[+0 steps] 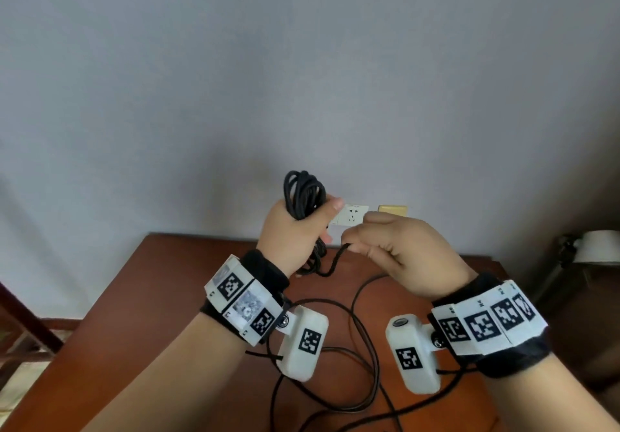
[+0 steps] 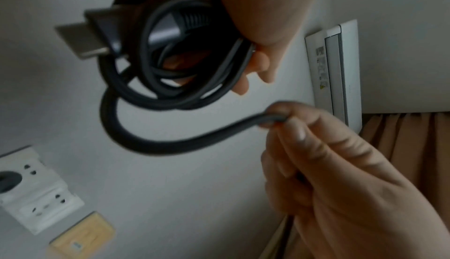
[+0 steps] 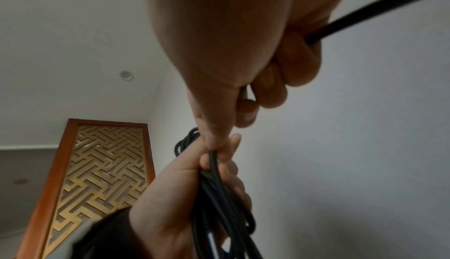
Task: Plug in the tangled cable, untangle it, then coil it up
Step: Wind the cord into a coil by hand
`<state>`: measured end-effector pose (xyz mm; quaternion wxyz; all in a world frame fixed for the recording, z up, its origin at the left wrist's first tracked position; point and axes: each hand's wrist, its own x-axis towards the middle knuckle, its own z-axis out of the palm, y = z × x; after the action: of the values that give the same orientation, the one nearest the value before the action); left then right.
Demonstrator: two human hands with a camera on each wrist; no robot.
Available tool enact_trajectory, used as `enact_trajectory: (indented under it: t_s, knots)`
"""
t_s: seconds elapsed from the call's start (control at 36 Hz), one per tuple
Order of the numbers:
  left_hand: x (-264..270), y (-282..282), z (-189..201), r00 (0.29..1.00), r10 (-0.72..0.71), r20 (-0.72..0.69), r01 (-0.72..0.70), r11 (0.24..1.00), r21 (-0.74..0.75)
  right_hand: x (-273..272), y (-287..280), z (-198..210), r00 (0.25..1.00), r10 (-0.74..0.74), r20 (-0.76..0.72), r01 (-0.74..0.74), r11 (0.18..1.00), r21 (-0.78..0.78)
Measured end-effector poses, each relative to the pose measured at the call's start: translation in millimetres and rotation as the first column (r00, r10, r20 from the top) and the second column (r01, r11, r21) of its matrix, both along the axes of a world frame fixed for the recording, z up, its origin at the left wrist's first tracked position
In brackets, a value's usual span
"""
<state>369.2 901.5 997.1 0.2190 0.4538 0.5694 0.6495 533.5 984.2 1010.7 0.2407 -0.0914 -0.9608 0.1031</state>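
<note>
My left hand (image 1: 320, 221) grips a coil of black cable (image 1: 303, 193) upright above the table's far edge. In the left wrist view the coil (image 2: 170, 91) carries a flat metal-tipped plug (image 2: 80, 39) that sticks out to the left. A strand leaves the coil in a low loop to my right hand (image 1: 354, 246), which pinches it between thumb and fingers (image 2: 289, 126). In the right wrist view the cable (image 3: 389, 3) runs on out of the back of that fist. A white wall socket (image 1: 350, 215) sits just behind both hands.
A brown wooden table (image 1: 201, 297) lies below, with loose loops of dark cable (image 1: 364, 331) across it. A yellow wall plate (image 1: 392, 210) is next to the socket. A lamp (image 1: 597, 247) stands at the right. The left wrist view shows a dark round shape (image 2: 6, 180) in the socket.
</note>
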Motion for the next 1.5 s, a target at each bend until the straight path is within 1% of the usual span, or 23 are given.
enact_trajectory:
  t_s: [0.06,0.08,0.14,0.19,0.25,0.31,0.36,0.47,0.5,0.56,0.61,0.67,0.72,0.81,0.92,0.97,1.03,1.08,1.22,1.31,1.5]
  knots:
    - [3,-2,-1,0.994,-0.096,-0.057,0.095,0.995,-0.020,-3,-2,1,0.995,-0.027,-0.092,0.025,1.000,-0.017]
    - [4,-2,-1,0.985,-0.155,-0.075,0.152,0.987,-0.047,-3,-2,0,0.989,-0.045,-0.139,0.038,0.998,-0.051]
    - [7,-3,-3,0.961,-0.272,-0.053,0.264,0.957,-0.120,-5,-3,0,0.971,-0.104,-0.215,0.080,0.990,-0.117]
    - [11,-3,-4,0.929,-0.367,-0.040,0.355,0.917,-0.180,-8,-6,-2,0.953,-0.181,-0.242,0.151,0.979,-0.138]
    - [13,-3,-4,0.891,-0.453,-0.036,0.437,0.876,-0.206,-12,-8,-4,0.938,-0.240,-0.251,0.199,0.964,-0.178]
    - [13,-3,-4,0.868,-0.492,-0.067,0.464,0.853,-0.239,-12,-8,-6,0.922,-0.289,-0.257,0.235,0.946,-0.223]
    - [13,-3,-3,0.871,-0.481,-0.104,0.439,0.855,-0.276,-11,-5,-8,0.912,-0.320,-0.258,0.256,0.933,-0.254]
    - [14,-2,-6,0.936,-0.328,-0.126,0.282,0.915,-0.287,-10,-5,-9,0.896,-0.334,-0.291,0.223,0.908,-0.356]
    - [15,-1,-7,0.948,-0.299,-0.110,0.259,0.924,-0.281,-10,-5,-8,0.890,-0.340,-0.303,0.214,0.899,-0.382]
    - [16,-1,-6,0.970,-0.245,0.002,0.237,0.936,-0.262,-8,-5,-7,0.877,-0.361,-0.317,0.217,0.886,-0.409]
    - [13,0,-7,0.976,-0.179,0.124,0.204,0.949,-0.239,-5,-3,-8,0.879,-0.364,-0.307,0.206,0.871,-0.445]
    - [8,3,-8,0.972,-0.123,0.198,0.167,0.961,-0.220,0,0,-12,0.884,-0.350,-0.310,0.161,0.851,-0.501]
    - [3,4,-9,0.957,-0.101,0.273,0.162,0.964,-0.211,4,3,-17,0.878,-0.347,-0.329,0.129,0.834,-0.536]
    - [-1,5,-11,0.916,-0.118,0.385,0.202,0.962,-0.186,8,5,-25,0.872,-0.353,-0.339,0.117,0.823,-0.556]
    - [3,5,-13,0.819,-0.183,0.543,0.286,0.952,-0.110,8,9,-32,0.857,-0.407,-0.318,0.223,0.847,-0.482]
    - [6,4,-12,0.780,-0.229,0.583,0.336,0.938,-0.082,7,10,-35,0.866,-0.411,-0.285,0.249,0.848,-0.468]
    - [9,5,-12,0.769,-0.286,0.572,0.399,0.914,-0.078,5,9,-36,0.881,-0.408,-0.238,0.262,0.841,-0.473]
    - [12,4,-11,0.770,-0.327,0.549,0.431,0.900,-0.069,2,7,-35,0.897,-0.389,-0.208,0.255,0.842,-0.475]
    - [19,7,-12,0.779,-0.310,0.546,0.394,0.918,-0.041,-3,6,-32,0.939,-0.317,-0.132,0.227,0.861,-0.454]
    - [23,7,-13,0.756,-0.349,0.553,0.416,0.909,0.005,-7,2,-30,0.965,-0.250,-0.079,0.193,0.881,-0.431]
    - [27,7,-17,0.748,-0.401,0.529,0.457,0.889,0.027,-10,-2,-23,0.989,-0.148,0.010,0.142,0.923,-0.357]
